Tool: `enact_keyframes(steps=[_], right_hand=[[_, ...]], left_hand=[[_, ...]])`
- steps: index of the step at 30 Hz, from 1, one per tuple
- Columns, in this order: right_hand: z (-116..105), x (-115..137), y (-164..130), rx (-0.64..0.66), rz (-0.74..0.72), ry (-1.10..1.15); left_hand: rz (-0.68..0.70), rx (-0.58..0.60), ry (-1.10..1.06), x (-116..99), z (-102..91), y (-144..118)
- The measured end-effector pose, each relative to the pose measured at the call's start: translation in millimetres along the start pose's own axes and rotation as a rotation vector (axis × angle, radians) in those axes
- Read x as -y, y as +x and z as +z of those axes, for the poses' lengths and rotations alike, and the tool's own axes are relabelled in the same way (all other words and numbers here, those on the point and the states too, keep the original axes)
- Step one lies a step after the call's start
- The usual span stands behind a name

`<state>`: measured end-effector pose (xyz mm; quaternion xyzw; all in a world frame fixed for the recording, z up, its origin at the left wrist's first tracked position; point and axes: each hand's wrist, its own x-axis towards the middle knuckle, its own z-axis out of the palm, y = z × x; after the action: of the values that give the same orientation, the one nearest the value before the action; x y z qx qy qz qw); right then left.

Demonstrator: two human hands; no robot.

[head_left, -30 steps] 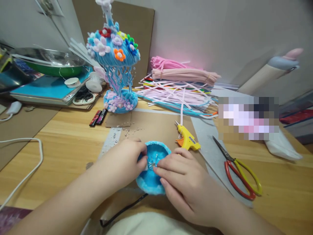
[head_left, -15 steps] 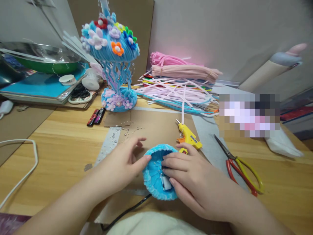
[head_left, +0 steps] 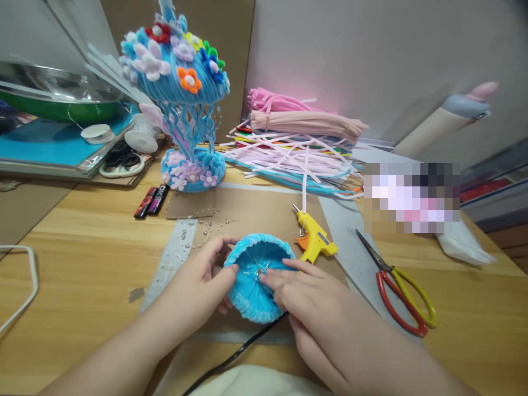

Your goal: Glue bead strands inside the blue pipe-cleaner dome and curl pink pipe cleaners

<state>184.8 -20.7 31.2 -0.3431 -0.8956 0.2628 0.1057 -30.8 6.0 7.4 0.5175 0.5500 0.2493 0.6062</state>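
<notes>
A fuzzy light-blue bowl-shaped piece (head_left: 247,302), seemingly of chenille stems, is tilted with its hollow facing me. My left hand (head_left: 208,275) grips its left rim, thumb at the edge and the other fingers behind. Reaching in from the right, my right hand (head_left: 313,308) has its fingers stretched into the hollow, and one fingertip touches thin shiny wires (head_left: 259,270) at the centre. Its palm and thumb hide the right side of the piece. A yellow glue gun (head_left: 317,237) lies just beyond my right hand.
Red-and-yellow-handled scissors (head_left: 398,286) lie to the right. Behind stand a blue jellyfish figure (head_left: 177,71) with felt flowers and piles of chenille stems (head_left: 297,148). Small clear beads (head_left: 206,232) are scattered on cardboard (head_left: 264,212). A black cable (head_left: 243,347) runs near my lap.
The blue piece has shifted slightly left and up in view. My right fingers have moved to the wires at its centre. The small white box inside it is now hidden.
</notes>
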Motion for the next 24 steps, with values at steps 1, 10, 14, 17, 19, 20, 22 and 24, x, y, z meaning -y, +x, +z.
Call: enact_keyframes(steps=[1, 10, 14, 17, 19, 20, 22, 24], right_hand=[[1, -1, 1, 0.006, 0.004, 0.01], [5, -2, 7, 0.052, 0.014, 0.02], [11, -4, 9, 0.023, 0.01, 0.014], [17, -3, 11, -0.015, 0.015, 0.013], [19, -3, 13, -0.022, 0.024, 0.006], [20, -2, 14, -0.02, 0.024, -0.001], [20, -2, 14, -0.012, 0.022, -0.017], [17, -2, 13, -0.003, 0.009, -0.015]], left_hand=[[0.009, -0.002, -0.002, 1, 0.2, 1], [0.007, -0.016, -0.052, 9, 1.8, 4], [-0.027, -0.055, -0.078, 8, 3.2, 5], [-0.058, -0.081, -0.109, 8, 5.6, 5], [-0.065, -0.086, -0.141, 8, 7.1, 5], [-0.065, -0.088, -0.155, 9, 7.6, 6], [-0.057, -0.089, -0.167, 9, 8.0, 6], [-0.053, -0.084, -0.16, 9, 7.4, 7]])
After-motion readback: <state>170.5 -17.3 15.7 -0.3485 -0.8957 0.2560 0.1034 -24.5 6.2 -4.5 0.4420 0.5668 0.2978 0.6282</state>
